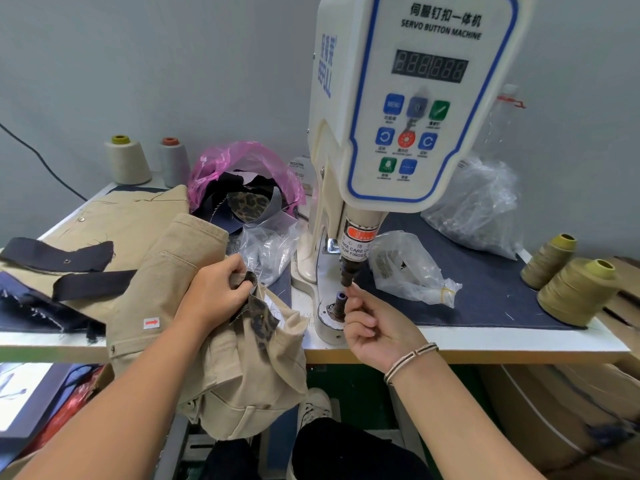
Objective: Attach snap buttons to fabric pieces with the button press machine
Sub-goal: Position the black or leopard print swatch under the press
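A white servo button machine [408, 109] stands on the table, its dark upper punch [347, 277] hanging just above the lower die [338, 303]. My right hand [374, 323] is at the die, fingertips pinched together right under the punch; whatever small part they hold is too small to make out. My left hand [216, 291] grips a leopard-print fabric piece [263, 318] on top of a khaki garment [221, 341] that hangs over the table's front edge.
Dark fabric strips [69, 258] lie at the left. A pink bag of fabric scraps [242, 188] and clear bags of hardware [412, 268] flank the machine. Thread cones stand at the back left [128, 161] and at the right [575, 292]. Cardboard boxes [571, 417] sit lower right.
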`<move>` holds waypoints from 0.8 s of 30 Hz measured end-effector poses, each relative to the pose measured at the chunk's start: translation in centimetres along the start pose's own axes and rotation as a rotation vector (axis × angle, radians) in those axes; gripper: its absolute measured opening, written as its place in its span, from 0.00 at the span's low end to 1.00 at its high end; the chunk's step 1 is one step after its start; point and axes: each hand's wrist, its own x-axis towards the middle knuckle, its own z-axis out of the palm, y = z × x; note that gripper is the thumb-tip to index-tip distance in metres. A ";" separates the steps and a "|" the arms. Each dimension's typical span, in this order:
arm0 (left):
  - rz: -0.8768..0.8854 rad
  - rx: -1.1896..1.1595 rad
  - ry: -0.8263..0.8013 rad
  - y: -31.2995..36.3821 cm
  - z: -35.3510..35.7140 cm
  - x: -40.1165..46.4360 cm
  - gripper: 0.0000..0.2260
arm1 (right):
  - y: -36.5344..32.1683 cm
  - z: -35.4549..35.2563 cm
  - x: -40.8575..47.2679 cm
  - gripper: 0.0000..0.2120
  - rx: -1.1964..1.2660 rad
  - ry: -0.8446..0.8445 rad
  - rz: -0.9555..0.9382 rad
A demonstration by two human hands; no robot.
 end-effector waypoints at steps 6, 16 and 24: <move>0.002 -0.004 0.005 0.0 0.1 0.0 0.10 | 0.5 0.5 -0.6 0.08 0.051 0.023 0.004; 0.008 -0.010 0.009 -0.1 0.1 0.1 0.10 | 0.6 1.6 -1.5 0.17 0.222 -0.002 0.035; 0.016 -0.036 0.001 -0.3 0.3 0.1 0.10 | 4.0 2.0 -3.7 0.10 0.239 -0.188 0.016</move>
